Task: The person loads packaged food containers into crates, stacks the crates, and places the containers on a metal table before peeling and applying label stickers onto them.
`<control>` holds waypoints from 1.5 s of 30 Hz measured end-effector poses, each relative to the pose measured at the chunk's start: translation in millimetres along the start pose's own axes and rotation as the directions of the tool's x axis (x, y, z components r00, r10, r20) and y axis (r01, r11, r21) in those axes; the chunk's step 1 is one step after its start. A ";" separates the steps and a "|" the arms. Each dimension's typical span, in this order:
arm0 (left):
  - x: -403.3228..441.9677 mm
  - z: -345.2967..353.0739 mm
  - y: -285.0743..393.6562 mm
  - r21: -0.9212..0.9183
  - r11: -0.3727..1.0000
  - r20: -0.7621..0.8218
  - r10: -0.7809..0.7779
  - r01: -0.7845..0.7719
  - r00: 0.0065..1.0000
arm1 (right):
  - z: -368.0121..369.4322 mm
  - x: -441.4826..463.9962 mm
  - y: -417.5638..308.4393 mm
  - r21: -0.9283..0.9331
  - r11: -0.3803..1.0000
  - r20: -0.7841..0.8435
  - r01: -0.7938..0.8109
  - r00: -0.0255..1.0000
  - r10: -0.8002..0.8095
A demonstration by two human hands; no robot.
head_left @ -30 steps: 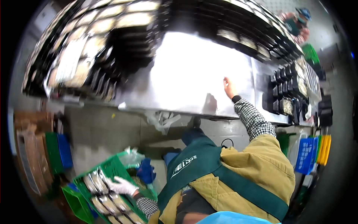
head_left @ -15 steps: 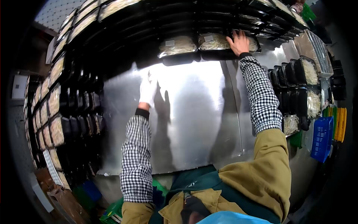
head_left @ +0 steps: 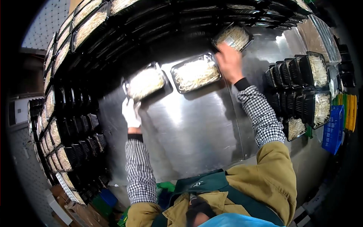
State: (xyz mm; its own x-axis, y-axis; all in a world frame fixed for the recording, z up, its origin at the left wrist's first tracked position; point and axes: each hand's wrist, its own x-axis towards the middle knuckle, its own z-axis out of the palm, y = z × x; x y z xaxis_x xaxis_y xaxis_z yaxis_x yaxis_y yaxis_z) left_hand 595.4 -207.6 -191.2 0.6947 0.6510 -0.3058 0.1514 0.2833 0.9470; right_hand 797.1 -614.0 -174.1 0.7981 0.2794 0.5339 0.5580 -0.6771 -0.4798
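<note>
Three black trays of pale bean sprouts under clear film lie on the metal table. My left hand (head_left: 131, 114), in a white glove, has its fingers at the near-left corner of the left tray (head_left: 146, 82), seemingly gripping it. The middle tray (head_left: 196, 73) lies at a slight slant just right of it. My bare right hand (head_left: 230, 63) is between the middle tray's right end and the far-right tray (head_left: 235, 38), which sits turned at an angle and bears a pale label. Motion blurs the right fingers, and their grip is unclear.
Stacked sprout trays line the table's back (head_left: 189, 19) and left side (head_left: 56, 132). Shorter stacks (head_left: 317, 70) stand on the right. A blue crate (head_left: 332, 128) and a yellow crate (head_left: 351, 113) are beyond them. The metal table (head_left: 185, 143) spans the middle.
The trays have come away from the back row, the left two nearer and leftward. My left hand has moved left and nearer, meeting a tray. My right hand has drawn nearer and leftward.
</note>
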 end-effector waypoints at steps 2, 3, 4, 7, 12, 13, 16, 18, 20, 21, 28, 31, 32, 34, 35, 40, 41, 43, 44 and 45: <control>-38.0 -30.9 6.3 0.044 0.999 -0.041 0.001 0.001 0.999 | -26.4 39.8 24.2 -0.391 0.915 -0.323 -0.100 0.946 -0.035; -53.6 -44.4 6.5 0.056 0.998 -0.077 -0.018 0.022 0.997 | -28.0 55.6 56.1 -0.542 0.820 -0.400 -0.183 0.914 -0.061; -67.5 -58.4 4.2 0.069 0.997 -0.112 -0.036 0.044 0.993 | -27.2 65.4 90.7 -0.627 0.738 -0.380 -0.249 0.925 -0.010; -101.0 -98.6 -8.0 0.017 0.998 -0.128 -0.057 0.060 0.990 | -29.8 78.4 158.0 -0.397 0.777 0.082 -0.489 0.824 0.560; -144.0 -130.1 7.5 -0.012 0.987 -0.113 -0.162 0.162 0.980 | -78.3 8.0 103.5 0.222 0.886 0.017 -0.407 0.910 0.414; -150.2 -135.6 8.0 -0.011 0.986 -0.106 -0.165 0.165 0.981 | -106.5 -4.1 55.7 0.074 0.934 -0.010 -0.349 0.936 0.351; -167.2 -153.9 0.8 -0.047 0.983 -0.134 -0.181 0.176 0.974 | -164.3 -42.9 -21.4 -0.030 0.991 0.199 -0.134 0.970 0.137; -176.9 -150.0 -0.5 -0.075 0.981 -0.142 -0.187 0.177 0.972 | -158.3 -68.4 -41.8 0.076 0.970 0.361 -0.232 0.913 0.190; -182.1 -149.5 -8.6 -0.116 0.981 -0.143 -0.171 0.155 0.975 | -119.5 -96.8 -40.4 0.238 0.841 0.425 -0.485 0.831 0.358; -184.6 -149.9 -11.9 -0.143 0.977 -0.140 -0.175 0.155 0.975 | -103.0 -98.8 -42.3 0.160 0.851 0.462 -0.500 0.800 0.383; -279.4 -162.3 22.1 -0.261 0.962 -0.124 -0.115 0.079 0.986 | 10.4 -78.5 16.2 0.012 0.982 0.461 -0.189 0.872 0.162; -348.2 -206.1 15.1 -0.375 0.926 -0.230 -0.127 0.032 0.965 | 14.6 -63.4 32.3 -0.185 0.973 0.546 0.140 0.837 -0.017; -374.4 -225.0 11.6 -0.391 0.920 -0.283 -0.127 0.006 0.951 | 32.3 -73.8 84.2 -0.532 0.656 0.504 0.536 0.823 -0.264; -425.5 -266.8 3.5 -0.446 0.894 -0.354 -0.128 -0.046 0.926 | 33.5 -55.0 73.0 -0.707 0.213 0.647 0.674 0.738 -0.190; -452.8 -286.3 -1.4 -0.431 0.897 -0.430 -0.104 -0.103 0.897 | 29.1 -27.9 45.9 -0.643 -0.070 0.764 0.762 0.645 -0.005; -608.2 -404.4 7.5 -0.366 0.851 -0.841 -0.130 -0.376 0.525 | -15.3 -17.7 -186.6 -0.592 0.802 0.431 0.085 0.874 0.226; -642.2 -438.0 9.0 -0.343 0.834 -0.854 -0.085 -0.431 0.514 | -22.5 -23.7 -217.6 -0.610 0.778 0.442 0.153 0.880 0.173; -682.0 -512.6 -1.7 -0.311 0.789 -0.918 -0.103 -0.531 0.384 | -31.8 -43.1 -278.6 -0.583 0.758 0.522 0.292 0.849 0.074; -693.2 -552.2 0.9 -0.227 0.761 -0.946 -0.022 -0.608 0.325 | -35.9 -51.7 -310.8 -0.567 0.740 0.560 0.362 0.828 0.024; -702.2 -599.3 -10.2 -0.197 0.776 -0.964 -0.042 -0.599 0.262 | -33.3 -62.5 -335.6 -0.480 0.756 0.596 0.446 0.798 -0.092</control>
State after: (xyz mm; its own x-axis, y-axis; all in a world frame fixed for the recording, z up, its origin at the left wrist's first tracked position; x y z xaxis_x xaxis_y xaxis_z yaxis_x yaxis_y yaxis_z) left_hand -315.4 -245.6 -44.9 -0.5018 0.8380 -0.2145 -0.4371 -0.0317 0.8989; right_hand 552.4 -426.9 -23.3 0.7207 0.6910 0.0554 0.6683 -0.7139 0.2092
